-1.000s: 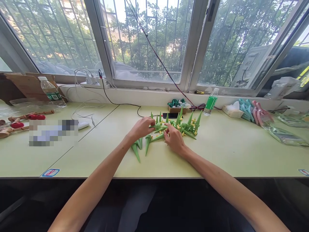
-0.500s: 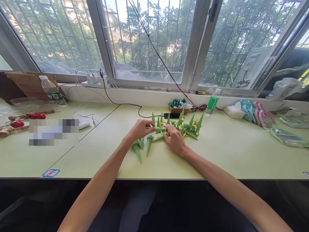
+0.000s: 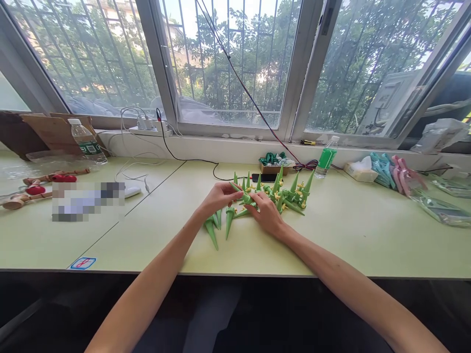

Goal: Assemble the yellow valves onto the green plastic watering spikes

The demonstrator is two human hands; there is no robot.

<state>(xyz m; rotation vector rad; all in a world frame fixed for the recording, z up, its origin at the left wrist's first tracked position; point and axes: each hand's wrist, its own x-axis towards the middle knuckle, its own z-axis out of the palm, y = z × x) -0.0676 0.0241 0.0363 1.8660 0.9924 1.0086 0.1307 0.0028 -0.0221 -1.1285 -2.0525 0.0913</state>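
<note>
A heap of green plastic cone spikes (image 3: 285, 193) with small yellow parts lies in the middle of the pale green table (image 3: 349, 235). My left hand (image 3: 217, 197) has its fingers pinched on one green spike (image 3: 239, 192) that points up and left. My right hand (image 3: 265, 214) rests beside it, with its fingers closed at the other end of the same spike. Three loose spikes (image 3: 217, 225) lie on the table just below my left hand, tips toward me.
A black phone (image 3: 262, 177) and a small box of green items (image 3: 274, 163) lie behind the heap. A green bottle (image 3: 326, 158) stands at the sill. A clear bottle (image 3: 85, 142), cardboard, cables and wooden toys (image 3: 40, 184) are at the left. Teal and pink packets (image 3: 392, 171) lie right.
The view has shifted slightly. The spike between my hands has tilted, its tip now raised toward the upper left. Both hands stay at the heap's near edge.
</note>
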